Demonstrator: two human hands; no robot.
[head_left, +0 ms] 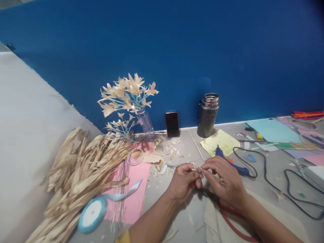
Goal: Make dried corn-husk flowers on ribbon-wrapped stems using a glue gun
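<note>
My left hand [185,180] is closed in a pinch on a small pale piece of corn husk [195,167] above the table. My right hand [225,180] meets it from the other side, thumb and fingertips pinched at the same piece. The fingers cover much of the husk, so its full shape is hidden. Beneath my right hand lies a tool with red handles [236,227], its head mostly out of sight. A blue glue gun [234,165] rests just behind that hand, beside a yellow paper sheet [222,141].
Dried corn husks [76,172] heap up at left, near a blue ribbon spool [92,214] and pink paper [135,202]. Husk flowers [129,89] stand in a clear vase [145,125]. A phone [172,125] and an open flask [208,116] stand by the wall; a black cord [268,182] loops at right.
</note>
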